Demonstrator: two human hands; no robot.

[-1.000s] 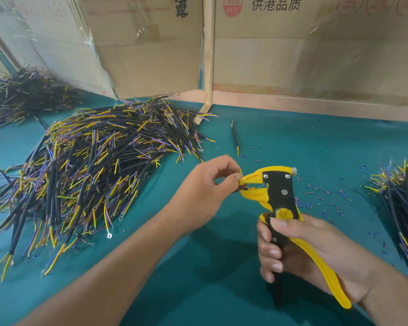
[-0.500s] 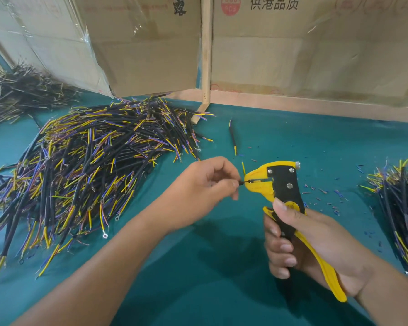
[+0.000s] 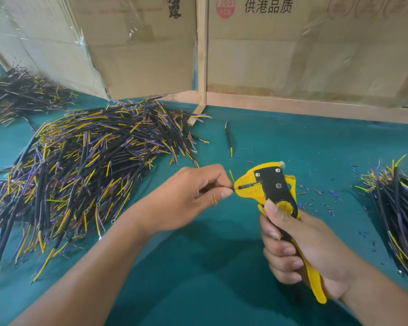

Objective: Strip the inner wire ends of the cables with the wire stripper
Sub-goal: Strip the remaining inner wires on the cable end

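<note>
- Head view puts the inner wire end (image 3: 234, 188) at the middle of things: a thin dark strand running nearly level, left to right, from my left hand (image 3: 193, 196) into the mouth of the wire stripper (image 3: 269, 187).
- Its long axis lines up with the slot of the yellow head, so I judge the coming move turns on keeping the strand straight along that line while the handles close and I pull leftward.
- My left fingers (image 3: 218, 194) pinch the strand just beside the stripper's nose, thumb against forefinger; the rest of the cable is hidden inside my curled palm.
- A second inner wire, yellow (image 3: 231, 175), sticks up and away from the pinch, clear of the tool.
- My right hand (image 3: 299, 245) wraps the stripper's handles, fingers curled round the black grip, thumb pressed on the yellow pivot disc; the long yellow handle juts out below my palm. How far the handles are squeezed I cannot tell.
- The left hand is the nearer one to the wire; the right only steers the tool.
- Small cut scraps of insulation (image 3: 316, 196) lie scattered on the green surface (image 3: 198, 278) right of the stripper.
- A large heap of cables (image 3: 85, 165) lies to my left, a smaller pile (image 3: 396, 208) to my right, and one loose cable (image 3: 228, 137) lies alone further back.
</note>
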